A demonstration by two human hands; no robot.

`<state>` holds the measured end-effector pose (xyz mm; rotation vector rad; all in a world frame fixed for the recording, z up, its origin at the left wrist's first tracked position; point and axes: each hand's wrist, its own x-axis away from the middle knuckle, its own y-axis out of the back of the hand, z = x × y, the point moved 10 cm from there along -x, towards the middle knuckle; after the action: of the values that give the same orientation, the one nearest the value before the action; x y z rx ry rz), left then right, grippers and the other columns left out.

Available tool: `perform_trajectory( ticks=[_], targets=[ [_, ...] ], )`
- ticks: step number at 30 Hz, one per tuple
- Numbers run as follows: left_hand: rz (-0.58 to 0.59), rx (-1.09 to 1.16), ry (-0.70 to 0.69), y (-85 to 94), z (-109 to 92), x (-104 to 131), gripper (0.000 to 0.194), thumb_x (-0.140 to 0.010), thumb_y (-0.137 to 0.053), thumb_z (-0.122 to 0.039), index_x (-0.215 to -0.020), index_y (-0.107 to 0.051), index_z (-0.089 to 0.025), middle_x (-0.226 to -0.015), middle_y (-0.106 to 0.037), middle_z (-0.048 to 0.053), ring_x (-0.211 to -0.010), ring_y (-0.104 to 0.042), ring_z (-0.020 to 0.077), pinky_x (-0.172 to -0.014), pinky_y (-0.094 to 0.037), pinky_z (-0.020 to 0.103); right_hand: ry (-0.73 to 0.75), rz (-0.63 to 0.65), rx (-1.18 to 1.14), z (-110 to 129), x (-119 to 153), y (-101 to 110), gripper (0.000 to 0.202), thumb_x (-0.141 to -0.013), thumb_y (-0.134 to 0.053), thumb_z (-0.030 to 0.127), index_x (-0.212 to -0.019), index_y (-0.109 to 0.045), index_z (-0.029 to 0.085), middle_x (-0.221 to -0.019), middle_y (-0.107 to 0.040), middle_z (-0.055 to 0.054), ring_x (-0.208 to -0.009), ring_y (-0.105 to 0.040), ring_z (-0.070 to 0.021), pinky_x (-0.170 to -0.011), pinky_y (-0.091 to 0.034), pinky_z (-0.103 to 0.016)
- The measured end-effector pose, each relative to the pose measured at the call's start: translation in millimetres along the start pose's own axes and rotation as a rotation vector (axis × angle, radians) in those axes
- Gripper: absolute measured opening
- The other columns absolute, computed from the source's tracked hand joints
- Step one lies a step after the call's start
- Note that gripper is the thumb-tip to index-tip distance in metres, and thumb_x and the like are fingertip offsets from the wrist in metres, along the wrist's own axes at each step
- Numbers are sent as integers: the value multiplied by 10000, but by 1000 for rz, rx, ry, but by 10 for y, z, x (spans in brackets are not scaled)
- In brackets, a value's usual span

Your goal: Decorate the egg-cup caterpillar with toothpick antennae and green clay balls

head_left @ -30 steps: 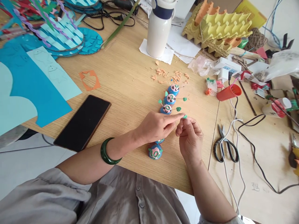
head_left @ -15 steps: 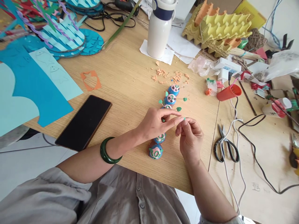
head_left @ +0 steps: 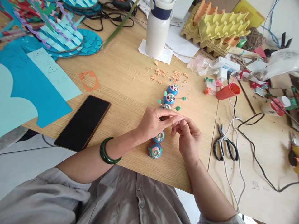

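Meeting above the wooden table [head_left: 130, 77], your two hands touch each other at the fingertips. Your left hand [head_left: 155, 123], with the dark green bangle [head_left: 107, 151] on its wrist, points its index finger to the right, and your right hand [head_left: 188, 138] closes its thumb and index finger against that fingertip. Whether something small is pinched between them, I cannot tell, because the fingers cover that place.

Under your left hand runs the row of small blue and pink clay balls [head_left: 170, 99], each one with green pieces on thin pins. Two balls lie just beside your wrists [head_left: 155, 150], and three more continue behind your fingers, toward the orange crumbs [head_left: 171, 75].

At your left, the black phone [head_left: 82, 122] lies flat, well apart from the hands. At your right, the black scissors [head_left: 225, 147] lie on the neighbouring board, near a white cable [head_left: 230, 124]. Farther away stand the white bottle [head_left: 157, 29] and the red plastic cup [head_left: 227, 91], which is lying on its side.
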<state>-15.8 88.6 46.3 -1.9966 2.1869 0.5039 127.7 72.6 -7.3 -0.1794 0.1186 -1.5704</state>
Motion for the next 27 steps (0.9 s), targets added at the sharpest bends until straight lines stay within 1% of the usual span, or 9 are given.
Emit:
perform_trajectory(
  ticks=[4, 9, 11, 13, 16, 19, 22, 25, 27],
  targets=[
    [-16, -62, -89, 4, -61, 32, 146, -906, -705, -235, -972, -817, -170, -847, -814, 23, -607, -668, 67, -558, -501, 137, 21, 20, -3, 18, 11, -13, 177, -893, -715, 378, -938, -755, 211, -713, -696, 26, -525, -593, -76, -547, -486, -235],
    [-20, -123, -136, -1, -105, 41, 162, -920, -692, -237, -991, -811, -154, -803, -809, 19, -579, -666, 61, -538, -492, 127, 26, 3, -1, 23, 15, 0, 142, -898, -714, 355, -926, -754, 221, -656, -667, 40, -505, -566, -74, -530, -467, -228],
    [-4, -128, -157, -18, -130, 45, 180, -936, -673, -244, -1003, -809, -148, -817, -813, 24, -616, -695, 69, -567, -509, 125, 43, -19, 14, 41, 9, 19, 135, -907, -705, 343, -891, -744, 215, -647, -657, 40, -502, -551, -72, -531, -465, -227],
    [15, -124, -174, -37, -155, 47, 199, -950, -652, -247, -1022, -807, -144, -883, -821, 37, -703, -738, 85, -627, -535, 125, 52, -35, 17, 49, 3, 35, 144, -915, -693, 338, -862, -734, 211, -649, -647, 39, -509, -549, -73, -532, -466, -228],
    [21, -115, -154, -46, -150, 41, 215, -960, -632, -246, -1043, -805, -150, -953, -822, 44, -768, -759, 97, -673, -554, 128, 50, -22, -6, 41, -4, 26, 148, -913, -689, 355, -887, -730, 215, -682, -655, 37, -522, -566, -79, -534, -472, -234],
    [12, -120, -157, -46, -153, 39, 218, -960, -629, -248, -1043, -806, -151, -900, -823, 38, -650, -718, 73, -588, -521, 123, 56, -11, -6, 45, -1, 22, 140, -901, -707, 359, -914, -720, 221, -667, -642, 47, -521, -566, -79, -541, -472, -233],
    [12, -128, -181, -51, -172, 46, 230, -957, -627, -239, -1060, -798, -124, -871, -820, 48, -591, -674, 62, -546, -486, 129, 78, -35, 25, 76, 5, 55, 138, -909, -705, 346, -867, -701, 214, -672, -633, 46, -524, -547, -69, -564, -470, -233],
    [25, -159, -131, -49, -131, 41, 254, -974, -598, -270, -1059, -795, -135, -829, -809, 39, -560, -625, 61, -545, -466, 152, 103, -46, 53, 110, 7, 71, 132, -911, -707, 334, -849, -697, 218, -676, -626, 48, -529, -546, -66, -571, -465, -232],
    [30, -177, -70, -37, -81, 32, 291, -993, -567, -321, -1003, -801, -149, -751, -780, 19, -525, -566, 57, -525, -434, 165, 106, -49, 72, 111, 7, 77, 131, -909, -711, 333, -841, -695, 222, -663, -617, 54, -526, -547, -68, -564, -458, -230]
  ],
)
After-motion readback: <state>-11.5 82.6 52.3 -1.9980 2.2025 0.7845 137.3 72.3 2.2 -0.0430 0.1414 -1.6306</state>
